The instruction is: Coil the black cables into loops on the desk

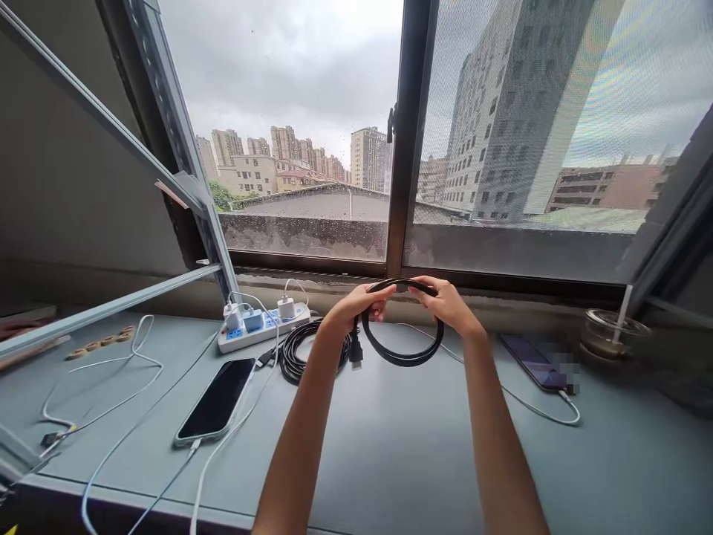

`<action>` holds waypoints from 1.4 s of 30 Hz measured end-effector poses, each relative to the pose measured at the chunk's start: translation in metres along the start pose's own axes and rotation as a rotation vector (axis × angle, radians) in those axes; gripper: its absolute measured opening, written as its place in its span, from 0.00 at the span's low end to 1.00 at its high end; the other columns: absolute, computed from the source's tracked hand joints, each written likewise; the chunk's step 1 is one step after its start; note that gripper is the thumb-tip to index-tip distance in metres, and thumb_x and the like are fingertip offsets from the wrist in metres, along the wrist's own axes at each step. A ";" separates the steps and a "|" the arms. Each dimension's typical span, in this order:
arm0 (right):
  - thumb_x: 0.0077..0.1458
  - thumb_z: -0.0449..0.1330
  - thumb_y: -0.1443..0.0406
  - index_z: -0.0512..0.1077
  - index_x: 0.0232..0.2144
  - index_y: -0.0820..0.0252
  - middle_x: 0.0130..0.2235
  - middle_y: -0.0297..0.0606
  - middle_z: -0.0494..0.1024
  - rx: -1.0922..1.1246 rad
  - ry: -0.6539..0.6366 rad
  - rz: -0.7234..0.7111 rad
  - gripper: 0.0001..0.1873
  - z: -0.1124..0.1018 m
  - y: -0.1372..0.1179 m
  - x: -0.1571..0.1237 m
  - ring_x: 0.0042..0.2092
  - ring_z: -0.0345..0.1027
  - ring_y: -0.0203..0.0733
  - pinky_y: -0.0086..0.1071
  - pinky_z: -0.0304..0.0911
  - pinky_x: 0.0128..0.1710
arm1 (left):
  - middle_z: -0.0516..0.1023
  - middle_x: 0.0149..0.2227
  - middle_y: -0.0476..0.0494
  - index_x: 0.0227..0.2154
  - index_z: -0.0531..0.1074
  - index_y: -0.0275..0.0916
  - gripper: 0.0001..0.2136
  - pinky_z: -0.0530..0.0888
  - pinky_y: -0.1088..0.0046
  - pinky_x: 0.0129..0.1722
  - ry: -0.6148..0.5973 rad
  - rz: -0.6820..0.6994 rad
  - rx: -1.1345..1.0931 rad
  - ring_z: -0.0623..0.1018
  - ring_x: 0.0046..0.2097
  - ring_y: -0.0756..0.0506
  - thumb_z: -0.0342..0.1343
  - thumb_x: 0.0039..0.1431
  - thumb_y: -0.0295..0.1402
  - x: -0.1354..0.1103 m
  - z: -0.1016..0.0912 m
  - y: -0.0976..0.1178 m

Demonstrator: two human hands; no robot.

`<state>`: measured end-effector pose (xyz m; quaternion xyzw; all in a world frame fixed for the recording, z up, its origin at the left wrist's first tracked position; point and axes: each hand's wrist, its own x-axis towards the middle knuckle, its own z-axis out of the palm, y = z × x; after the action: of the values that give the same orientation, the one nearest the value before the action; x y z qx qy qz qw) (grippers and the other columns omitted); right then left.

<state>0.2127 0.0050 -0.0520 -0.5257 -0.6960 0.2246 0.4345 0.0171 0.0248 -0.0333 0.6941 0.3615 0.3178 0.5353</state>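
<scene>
A coiled black cable (402,360) hangs as a loop between my two hands, raised over the grey tabletop. My left hand (359,305) is closed on the upper left of the loop, and a dark plug (356,352) with a metal tip dangles just below it. On the upper right of the same loop, my right hand (443,301) pinches with thumb and fingers. Behind my left forearm lies a second coil of black cable (290,357), partly hidden by that arm.
A white power strip (261,334) with chargers stands by the window. One phone (217,401) lies left, another phone (535,362) right, both with cables attached. A lidded cup (610,334) with a straw stands at the far right. A metal frame (189,148) rises at left.
</scene>
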 end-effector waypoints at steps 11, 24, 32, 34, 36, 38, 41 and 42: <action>0.60 0.56 0.60 0.69 0.47 0.62 0.45 0.41 0.73 -0.265 -0.039 0.392 0.16 0.084 0.105 0.019 0.42 0.70 0.39 0.39 0.68 0.42 | 0.73 0.42 0.42 0.47 0.68 0.34 0.14 0.76 0.68 0.36 0.255 -0.503 0.575 0.75 0.38 0.49 0.53 0.61 0.35 0.050 0.000 -0.113; 0.60 0.56 0.61 0.70 0.45 0.62 0.49 0.42 0.72 -0.483 0.124 0.320 0.14 0.128 0.136 0.016 0.50 0.66 0.44 0.46 0.62 0.51 | 0.70 0.52 0.39 0.50 0.68 0.36 0.16 0.70 0.56 0.50 0.324 -0.425 0.912 0.72 0.51 0.42 0.54 0.60 0.36 0.055 0.008 -0.125; 0.60 0.56 0.59 0.71 0.42 0.62 0.46 0.41 0.73 -0.451 0.204 0.330 0.14 0.130 0.135 0.014 0.48 0.67 0.42 0.44 0.64 0.49 | 0.74 0.50 0.38 0.46 0.71 0.35 0.15 0.68 0.62 0.52 0.359 -0.261 0.872 0.73 0.52 0.43 0.54 0.59 0.36 0.049 0.022 -0.086; 0.60 0.55 0.59 0.71 0.42 0.62 0.45 0.41 0.73 -0.432 0.228 0.347 0.14 0.130 0.135 0.014 0.47 0.68 0.41 0.43 0.65 0.48 | 0.77 0.45 0.42 0.44 0.73 0.38 0.13 0.70 0.71 0.47 0.364 -0.178 0.832 0.76 0.47 0.46 0.53 0.59 0.37 0.044 0.022 -0.069; 0.61 0.55 0.59 0.71 0.42 0.62 0.44 0.40 0.74 -0.409 0.242 0.370 0.13 0.129 0.137 0.013 0.45 0.69 0.40 0.41 0.66 0.46 | 0.80 0.39 0.46 0.41 0.75 0.40 0.12 0.70 0.76 0.40 0.381 -0.115 0.803 0.78 0.42 0.48 0.50 0.60 0.37 0.037 0.019 -0.056; 0.61 0.54 0.59 0.71 0.42 0.62 0.44 0.40 0.74 -0.386 0.243 0.396 0.13 0.129 0.139 0.013 0.43 0.70 0.39 0.39 0.67 0.45 | 0.80 0.37 0.47 0.39 0.75 0.40 0.12 0.69 0.76 0.37 0.423 -0.076 0.800 0.78 0.40 0.48 0.49 0.60 0.38 0.028 0.015 -0.049; 0.61 0.54 0.59 0.71 0.42 0.62 0.43 0.40 0.74 -0.355 0.234 0.431 0.13 0.129 0.141 0.012 0.42 0.70 0.38 0.38 0.68 0.43 | 0.79 0.38 0.45 0.36 0.75 0.39 0.11 0.68 0.75 0.38 0.500 -0.063 0.835 0.77 0.40 0.47 0.49 0.59 0.36 0.012 0.003 -0.054; 0.61 0.54 0.59 0.71 0.42 0.62 0.43 0.40 0.74 -0.346 0.230 0.440 0.13 0.129 0.142 0.012 0.42 0.70 0.38 0.38 0.68 0.43 | 0.79 0.38 0.44 0.35 0.75 0.38 0.11 0.68 0.74 0.38 0.518 -0.072 0.852 0.77 0.40 0.47 0.50 0.59 0.35 0.006 -0.002 -0.059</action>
<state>0.1793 0.0844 -0.2241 -0.7521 -0.5395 0.1302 0.3554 0.0096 0.0408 -0.0901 0.7365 0.6040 0.2852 0.1073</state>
